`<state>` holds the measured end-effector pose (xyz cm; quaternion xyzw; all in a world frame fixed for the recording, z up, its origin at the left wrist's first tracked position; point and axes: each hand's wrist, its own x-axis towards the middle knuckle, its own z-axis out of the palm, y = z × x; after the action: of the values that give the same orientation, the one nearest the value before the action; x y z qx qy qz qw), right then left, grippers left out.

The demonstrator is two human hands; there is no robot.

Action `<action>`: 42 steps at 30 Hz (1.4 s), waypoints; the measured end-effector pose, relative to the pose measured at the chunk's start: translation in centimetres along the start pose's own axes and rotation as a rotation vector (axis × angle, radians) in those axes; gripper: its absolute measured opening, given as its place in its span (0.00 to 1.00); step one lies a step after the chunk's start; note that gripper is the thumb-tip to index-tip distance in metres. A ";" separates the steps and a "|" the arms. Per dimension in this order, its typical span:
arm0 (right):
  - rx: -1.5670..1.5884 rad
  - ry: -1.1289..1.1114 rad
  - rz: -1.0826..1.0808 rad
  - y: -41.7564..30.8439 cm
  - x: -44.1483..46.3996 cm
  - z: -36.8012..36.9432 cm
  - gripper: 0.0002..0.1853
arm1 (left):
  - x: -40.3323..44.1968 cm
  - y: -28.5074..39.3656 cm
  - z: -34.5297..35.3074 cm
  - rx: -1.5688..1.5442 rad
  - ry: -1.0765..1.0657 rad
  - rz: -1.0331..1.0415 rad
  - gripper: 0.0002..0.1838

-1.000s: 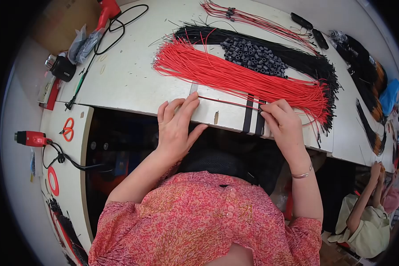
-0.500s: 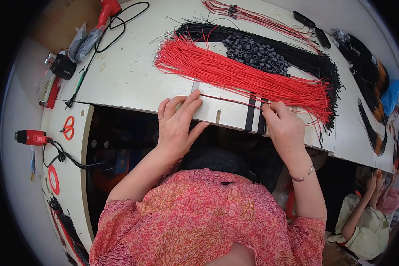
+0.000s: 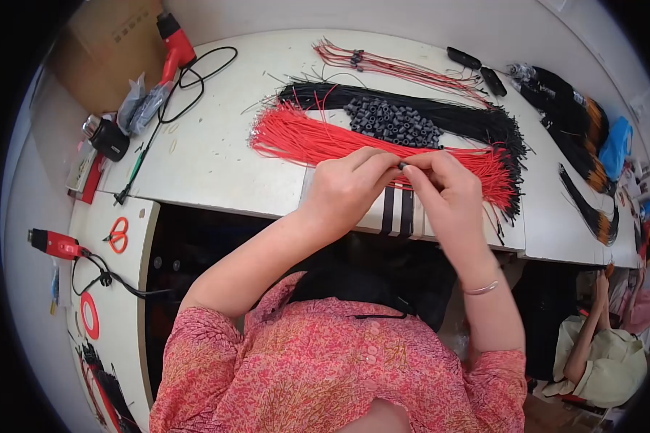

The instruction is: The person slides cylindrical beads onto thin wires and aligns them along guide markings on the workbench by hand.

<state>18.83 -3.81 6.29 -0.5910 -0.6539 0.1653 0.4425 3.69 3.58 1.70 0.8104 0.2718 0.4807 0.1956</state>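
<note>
Small black piece [image 3: 402,166], head view: between the fingertips of both hands, above the front of the table [image 3: 231,169], just in front of the red wires [image 3: 285,128]. Right hand [image 3: 451,193]: thumb and index pinched narrow on it. Left hand [image 3: 339,189]: fingertips also drawn together, meeting the right's at the piece. Can't tell if a wire runs through; fingers cover it. Two-sided pinch looks right for a part that small, one hand steadying the other.

Red wires lie side by side behind the hands, presumably so singles pull out easily. Heap of black tubes [image 3: 393,121] sits between them and the black wires [image 3: 477,124], likely to keep all three stocks in reach. Two dark strips [image 3: 388,211] cross the table's front edge below the hands; maybe position marks, can't confirm.
</note>
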 end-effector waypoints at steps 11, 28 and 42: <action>0.015 0.597 -0.232 2.6 1.8 7.1 0.12 | 1.5 4.9 2.5 -1.160 0.347 -0.883 0.09; -0.181 -0.048 -0.157 -0.4 -5.3 -2.6 0.14 | 2.2 -1.7 -11.0 -1.192 0.483 -0.527 0.11; 0.540 -0.356 0.640 -0.4 -4.1 3.5 0.13 | -1.7 1.5 -5.3 -1.003 0.242 -0.766 0.06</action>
<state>15.50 -6.56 3.04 -0.5894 -0.4376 0.5573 0.3880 -1.31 1.65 3.93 0.4060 0.3044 0.5334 0.6767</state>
